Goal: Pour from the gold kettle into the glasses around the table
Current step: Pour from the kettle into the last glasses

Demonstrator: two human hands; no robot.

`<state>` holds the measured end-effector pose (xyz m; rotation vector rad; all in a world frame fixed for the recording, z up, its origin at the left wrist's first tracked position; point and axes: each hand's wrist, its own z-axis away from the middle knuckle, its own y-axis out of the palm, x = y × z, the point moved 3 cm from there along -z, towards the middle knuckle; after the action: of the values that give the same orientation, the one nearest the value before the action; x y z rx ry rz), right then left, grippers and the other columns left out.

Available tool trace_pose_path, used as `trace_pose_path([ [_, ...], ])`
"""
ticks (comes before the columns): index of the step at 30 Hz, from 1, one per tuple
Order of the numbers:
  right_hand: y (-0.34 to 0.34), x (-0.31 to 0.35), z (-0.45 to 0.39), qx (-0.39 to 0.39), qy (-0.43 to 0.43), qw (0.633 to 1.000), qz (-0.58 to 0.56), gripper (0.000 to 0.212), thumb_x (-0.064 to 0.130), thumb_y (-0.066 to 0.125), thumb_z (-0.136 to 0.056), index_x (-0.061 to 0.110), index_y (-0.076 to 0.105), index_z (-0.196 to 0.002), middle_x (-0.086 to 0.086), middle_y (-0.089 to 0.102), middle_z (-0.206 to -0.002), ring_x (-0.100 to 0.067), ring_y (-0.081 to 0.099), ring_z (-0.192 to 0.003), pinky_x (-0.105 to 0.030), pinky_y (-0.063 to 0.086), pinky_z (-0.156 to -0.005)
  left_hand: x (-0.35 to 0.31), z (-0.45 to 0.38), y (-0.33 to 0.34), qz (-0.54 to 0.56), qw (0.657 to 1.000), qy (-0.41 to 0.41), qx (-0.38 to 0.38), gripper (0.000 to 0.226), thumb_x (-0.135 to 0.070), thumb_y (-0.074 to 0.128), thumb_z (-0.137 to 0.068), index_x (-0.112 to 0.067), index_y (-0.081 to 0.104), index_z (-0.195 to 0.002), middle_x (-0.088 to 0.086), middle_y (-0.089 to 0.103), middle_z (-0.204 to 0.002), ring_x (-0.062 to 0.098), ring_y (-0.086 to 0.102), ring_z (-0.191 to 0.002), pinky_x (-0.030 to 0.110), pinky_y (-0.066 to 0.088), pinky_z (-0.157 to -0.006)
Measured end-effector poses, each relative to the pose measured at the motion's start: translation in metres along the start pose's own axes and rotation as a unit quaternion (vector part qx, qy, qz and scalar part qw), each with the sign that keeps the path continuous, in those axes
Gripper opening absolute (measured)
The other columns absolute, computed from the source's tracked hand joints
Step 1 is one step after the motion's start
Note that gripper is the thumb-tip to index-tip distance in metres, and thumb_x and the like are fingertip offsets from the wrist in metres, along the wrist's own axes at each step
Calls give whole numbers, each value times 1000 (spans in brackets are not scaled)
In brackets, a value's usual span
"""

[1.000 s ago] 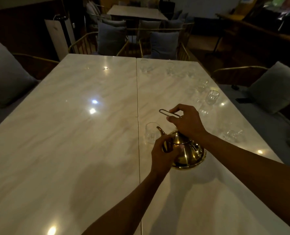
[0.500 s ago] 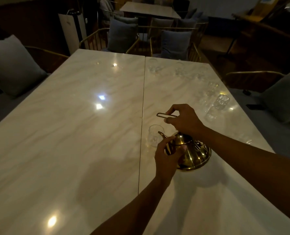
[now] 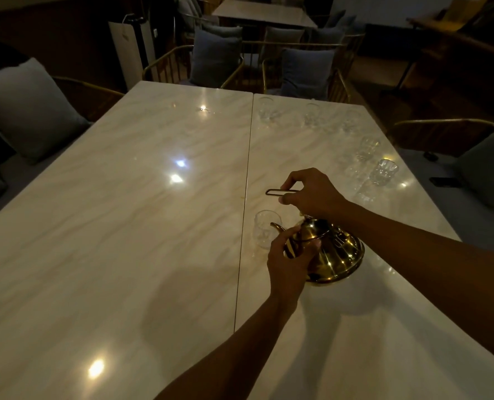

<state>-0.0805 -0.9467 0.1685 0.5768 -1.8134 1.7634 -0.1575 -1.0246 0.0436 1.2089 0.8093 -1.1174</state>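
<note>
The gold kettle [image 3: 336,252] is tilted to the left over the marble table [image 3: 124,241], its spout tip at the rim of a clear glass [image 3: 264,228] beside the table's centre seam. My right hand [image 3: 312,193] grips the kettle's thin wire handle from above. My left hand [image 3: 290,262] is closed around the kettle's neck and spout base. Several more clear glasses stand along the far edge [image 3: 266,111] and the right edge [image 3: 384,170].
Cushioned gold-framed chairs [image 3: 215,60] line the far side. A grey cushion [image 3: 23,108] sits on the left bench and another chair [image 3: 442,134] stands at the right. A second table [image 3: 263,11] lies further back. The room is dim.
Both hands keep their hold on the kettle. The kettle tips slightly more toward the glass beside the seam, and my view has shifted a little so the scene sits further right.
</note>
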Motion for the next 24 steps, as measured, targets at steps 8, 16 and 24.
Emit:
trace_pose_path([
  [8,-9,6,0,6,-10,1000,14,23,18,78,-77,8,70,-96,-3,58,-97,-12,57,-63,-17,43,-50,-5,1,5,5,1000,0,-5,55,-36,84,-72,-32,62,-122,-7,55,-133,15,48,-126,49,51,-99],
  [16,-11,7,-1,5,-17,999,27,24,21,79,-77,10,70,-97,-3,57,-101,-8,56,-67,-14,36,-52,-9,5,7,4,1000,-2,-3,56,-34,83,-73,-34,60,-124,-5,51,-136,16,45,-128,48,50,-101],
  [24,-11,7,-2,2,-20,999,28,24,21,78,-77,10,71,-98,-7,59,-114,-11,54,-85,-15,34,-60,-13,8,7,11,1000,-1,-8,51,-32,83,-74,-36,61,-120,-5,52,-133,18,47,-127,48,54,-95],
])
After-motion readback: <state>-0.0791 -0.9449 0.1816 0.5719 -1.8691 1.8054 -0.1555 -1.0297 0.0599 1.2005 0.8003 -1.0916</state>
